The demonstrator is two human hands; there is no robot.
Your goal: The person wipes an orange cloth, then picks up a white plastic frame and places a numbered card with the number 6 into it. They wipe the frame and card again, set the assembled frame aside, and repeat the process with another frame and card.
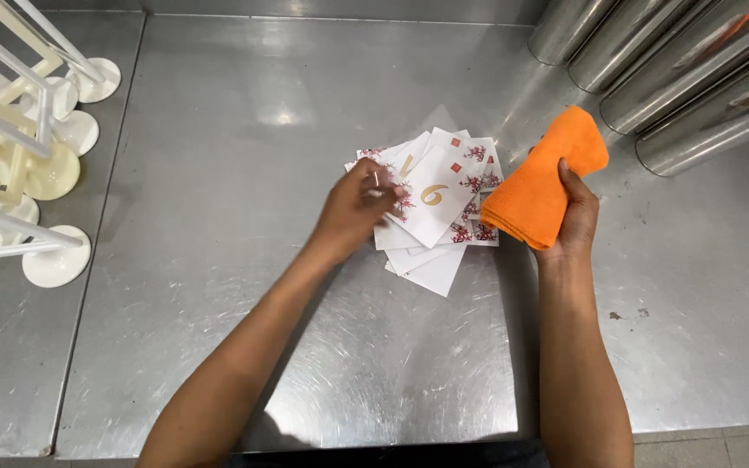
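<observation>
A: What is seen at the left?
B: White stands (55, 264) are set on the steel surface (218, 286). Cards (433, 204) at the middle are pinched by the left hand (353, 212) fingers.
A: And right?
B: An orange cloth (541, 178) is gripped by the right hand (576, 217), fingers wrapped; steel cylinders (695, 78) lie beyond.

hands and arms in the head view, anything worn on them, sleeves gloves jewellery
Both forearms are bare up to the frame edge, with no sleeves in view. The left hand and right hand wear no gloves, and no watch, bracelet or ring shows. The left hand's fingertips are slightly blurred, so a thin ring cannot be ruled out.
</observation>
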